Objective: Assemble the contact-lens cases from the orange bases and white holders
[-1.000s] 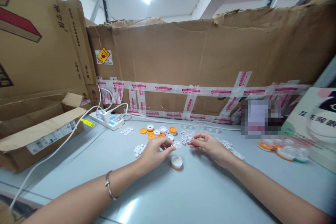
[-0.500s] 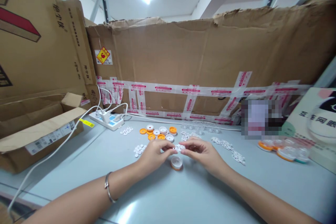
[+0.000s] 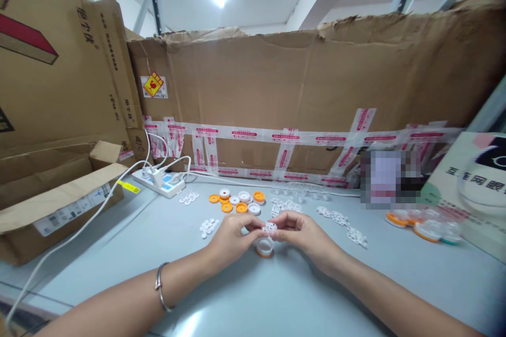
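Observation:
Between the fingertips of my left hand (image 3: pixel 237 237) and my right hand (image 3: pixel 300 234) is a small white perforated plastic piece (image 3: pixel 270 228). Both hands pinch it from opposite sides; its exact shape is partly covered by the fingers. Just below it, a clear round cup with an orange base (image 3: pixel 264 247) stands upright on the table. Behind my left hand lie orange and white round caps (image 3: pixel 241 207) and small white discs (image 3: pixel 208 227). More white perforated pieces (image 3: pixel 285 207) lie behind my right hand.
A white power strip (image 3: pixel 158 181) with plugged cables and an open cardboard box (image 3: pixel 59 195) are at left. White perforated pieces (image 3: pixel 357 237) lie at right, before clear-topped orange containers (image 3: pixel 429 229). A tall taped cardboard wall (image 3: pixel 253 84) closes off the back.
Both hands have lowered slightly toward the clear cup, and the white piece between the fingertips has tilted. The whole view has shifted a little.

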`<state>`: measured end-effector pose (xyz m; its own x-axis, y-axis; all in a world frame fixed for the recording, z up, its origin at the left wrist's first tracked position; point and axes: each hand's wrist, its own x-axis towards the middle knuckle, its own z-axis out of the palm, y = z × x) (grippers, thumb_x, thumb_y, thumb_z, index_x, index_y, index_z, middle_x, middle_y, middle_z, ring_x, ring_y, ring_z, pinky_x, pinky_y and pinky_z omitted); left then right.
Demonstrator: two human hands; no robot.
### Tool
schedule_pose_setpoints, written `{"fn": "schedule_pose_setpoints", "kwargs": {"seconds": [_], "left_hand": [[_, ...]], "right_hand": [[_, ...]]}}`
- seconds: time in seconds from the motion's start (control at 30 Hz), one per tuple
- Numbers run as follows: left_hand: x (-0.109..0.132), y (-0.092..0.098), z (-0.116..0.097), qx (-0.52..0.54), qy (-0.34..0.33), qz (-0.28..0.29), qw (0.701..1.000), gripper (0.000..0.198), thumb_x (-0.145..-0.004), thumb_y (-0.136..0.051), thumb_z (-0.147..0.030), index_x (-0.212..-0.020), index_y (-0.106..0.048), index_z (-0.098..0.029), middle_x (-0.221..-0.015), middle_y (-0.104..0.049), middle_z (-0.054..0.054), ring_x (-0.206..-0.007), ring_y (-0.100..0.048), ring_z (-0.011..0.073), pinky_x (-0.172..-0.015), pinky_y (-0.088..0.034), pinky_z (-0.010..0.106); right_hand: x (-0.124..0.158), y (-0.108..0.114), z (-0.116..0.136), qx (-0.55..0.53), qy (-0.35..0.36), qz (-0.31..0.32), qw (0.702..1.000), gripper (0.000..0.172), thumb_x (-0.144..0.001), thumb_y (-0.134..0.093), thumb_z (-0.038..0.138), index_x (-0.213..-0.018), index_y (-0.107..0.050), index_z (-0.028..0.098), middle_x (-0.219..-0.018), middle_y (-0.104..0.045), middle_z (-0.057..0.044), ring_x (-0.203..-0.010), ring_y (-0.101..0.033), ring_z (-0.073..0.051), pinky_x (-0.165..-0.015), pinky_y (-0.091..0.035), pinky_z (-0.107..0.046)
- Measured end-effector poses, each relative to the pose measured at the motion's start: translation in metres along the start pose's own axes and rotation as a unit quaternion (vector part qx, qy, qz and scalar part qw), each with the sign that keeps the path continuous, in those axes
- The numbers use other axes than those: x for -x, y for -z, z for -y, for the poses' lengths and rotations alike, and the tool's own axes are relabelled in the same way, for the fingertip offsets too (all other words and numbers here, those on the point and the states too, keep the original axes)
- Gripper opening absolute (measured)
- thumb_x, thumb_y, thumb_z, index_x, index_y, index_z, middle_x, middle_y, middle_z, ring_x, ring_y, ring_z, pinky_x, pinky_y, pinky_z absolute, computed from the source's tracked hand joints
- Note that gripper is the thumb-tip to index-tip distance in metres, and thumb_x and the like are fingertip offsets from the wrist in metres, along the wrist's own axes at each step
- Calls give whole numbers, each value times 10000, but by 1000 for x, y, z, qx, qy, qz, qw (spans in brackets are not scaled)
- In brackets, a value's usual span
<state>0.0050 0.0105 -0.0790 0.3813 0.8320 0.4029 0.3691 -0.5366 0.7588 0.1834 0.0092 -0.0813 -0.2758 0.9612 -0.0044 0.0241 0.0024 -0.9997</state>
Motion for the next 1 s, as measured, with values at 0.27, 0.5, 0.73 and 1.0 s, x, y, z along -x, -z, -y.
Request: {"fn": "schedule_pose_setpoints", "kwargs": {"seconds": [0.27,0.5,0.73,1.0], "left_hand": [[0,-3,-7,50,79,19,995,133,-719,-599,-208,-789,-696,-150,-780,-711,46,-724,-638,165,-685,-476,246],[-5,-5,-4,172,150,20,973,137,-687,-604,-239,-723,-677,-129,-709,-697,40,-665,-622,155,-637,-470,249],[-8,-5,6,222,154,13,963,169,-670,-640,-285,-710,-658,-122,-699,-684,45,-667,-619,155,-659,-474,267],[-7,-6,3,261,179,7,948,205,-637,-688,-277,-744,-622,-114,-724,-673,46,-684,-620,148,-667,-471,264]], "right_hand": [[2,-3,4,-26,-10,-8,1000,246,-516,-766,284,-646,-598,160,-562,-580,45,-551,-526,-98,-576,-409,-231],[3,-5,5,-39,-19,-12,999,280,-501,-776,321,-630,-582,167,-591,-600,29,-542,-516,-98,-566,-406,-234],[0,-1,-1,-62,-27,5,998,342,-590,-729,405,-815,-646,161,-757,-674,-31,-710,-604,-149,-712,-456,-281],[0,-6,0,44,28,-24,998,276,-635,-683,411,-774,-641,177,-767,-675,-24,-772,-615,-183,-749,-467,-310]]}}
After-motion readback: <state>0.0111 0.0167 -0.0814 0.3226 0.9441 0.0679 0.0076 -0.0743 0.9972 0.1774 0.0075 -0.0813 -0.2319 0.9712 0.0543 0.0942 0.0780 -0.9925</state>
